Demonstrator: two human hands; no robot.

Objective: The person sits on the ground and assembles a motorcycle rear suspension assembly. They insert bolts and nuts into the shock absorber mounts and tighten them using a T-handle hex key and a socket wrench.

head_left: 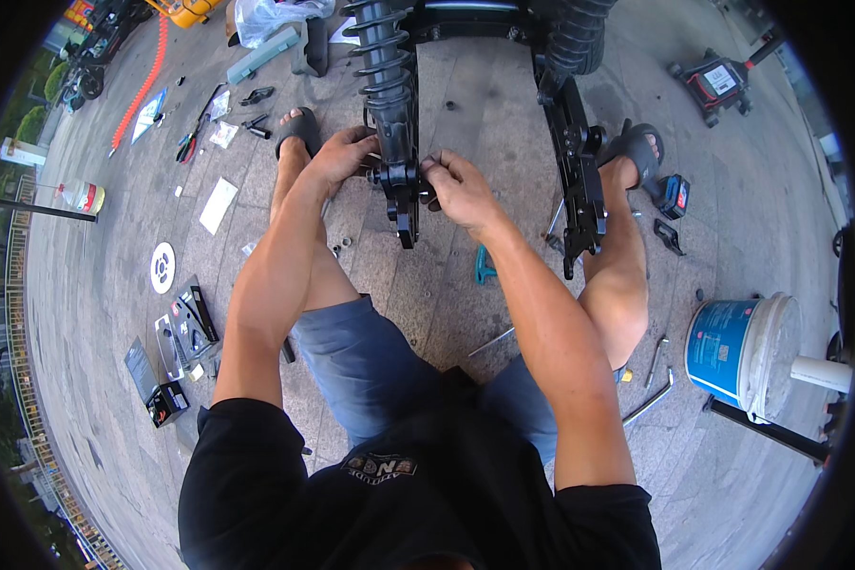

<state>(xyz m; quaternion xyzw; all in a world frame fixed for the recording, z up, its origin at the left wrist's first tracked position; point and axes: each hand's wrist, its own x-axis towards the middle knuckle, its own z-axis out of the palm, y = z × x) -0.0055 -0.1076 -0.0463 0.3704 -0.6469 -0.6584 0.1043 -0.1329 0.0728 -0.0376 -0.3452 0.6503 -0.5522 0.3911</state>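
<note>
A black coil-over shock absorber [388,104] stands upright in front of me, its lower end joined to a black bracket [407,223]. My left hand [340,160] is closed at the left side of this lower joint, its fingertips partly hidden behind the shock. From the right, my right hand [458,190] reaches the same joint with thumb and fingers pinched together beside it. What either hand grips is too small or hidden to name. Further right hangs a matching black frame arm [575,176], below a second coil spring [579,33].
A teal-handled tool [484,266] lies on the paving between my legs. On the left are pliers [188,142], a white disc [163,268] and an opened black box [166,399]. At right stand a blue-and-white bucket [722,351], a cordless tool battery [674,195] and a floor jack [717,81].
</note>
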